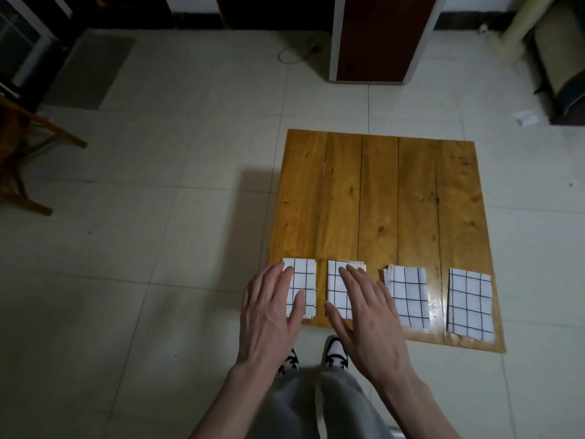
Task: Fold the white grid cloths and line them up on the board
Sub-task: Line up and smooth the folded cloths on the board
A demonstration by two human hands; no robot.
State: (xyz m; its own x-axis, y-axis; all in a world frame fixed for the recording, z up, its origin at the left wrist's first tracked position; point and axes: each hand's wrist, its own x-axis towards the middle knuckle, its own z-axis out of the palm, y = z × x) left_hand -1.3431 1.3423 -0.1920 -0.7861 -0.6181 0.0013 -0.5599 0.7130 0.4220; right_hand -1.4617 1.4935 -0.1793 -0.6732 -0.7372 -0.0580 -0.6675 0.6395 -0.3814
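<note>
Four folded white grid cloths lie in one row along the near edge of the wooden board [373, 191], which rests flat on the tiled floor [158, 217]. From the person's left they are the first cloth [305, 280], the second cloth [335, 286], the third cloth [408, 296] and the fourth cloth [470, 304]. They are set apart from one another with bare wood showing between them.

The left hand [272, 312] lies over the left part of the first cloth, fingers straight and spread, gripping nothing. The right hand [367, 315] lies likewise over the second cloth, fingers extended, thumb off its near left corner. Whether the palms press down or only hover just above cannot be told.

Risks, as judged:
- The first cloth sits at the board's left corner; a sideways sweep of the left hand could push it over the edge onto the floor.
- The third cloth shows loose stepped layers at its far left corner; a brush from the right hand could open that fold.
- The near edges do not sit level, the fourth lying nearer the person than the first; a nudge to one piece could worsen the line.
- A glossy patch of board between the third and fourth cloths may let fabric slide.

Count: cloths, four, all folded; boards, one; hands, two; shoes visible below, two.
</note>
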